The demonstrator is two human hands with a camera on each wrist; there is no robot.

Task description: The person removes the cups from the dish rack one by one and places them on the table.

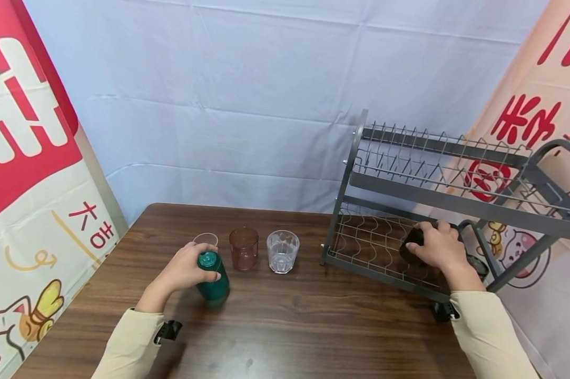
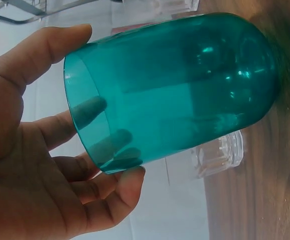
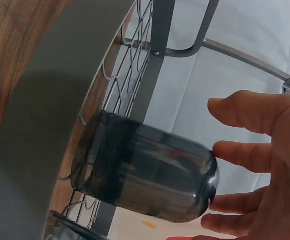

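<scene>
My left hand grips a green see-through cup near its rim, thumb on one side and fingers on the other. The cup's rounded bottom points down toward the wooden table; whether it touches cannot be told. On the rack's lower tier a dark see-through cup stands with its rounded bottom up. At that rounded end are the fingertips of my right hand, while the thumb is apart from the cup in the right wrist view.
Behind the left hand a clear glass is partly hidden. A reddish glass and another clear glass stand to its right. The grey two-tier dish rack fills the right side. Another glass shows beside the right wrist.
</scene>
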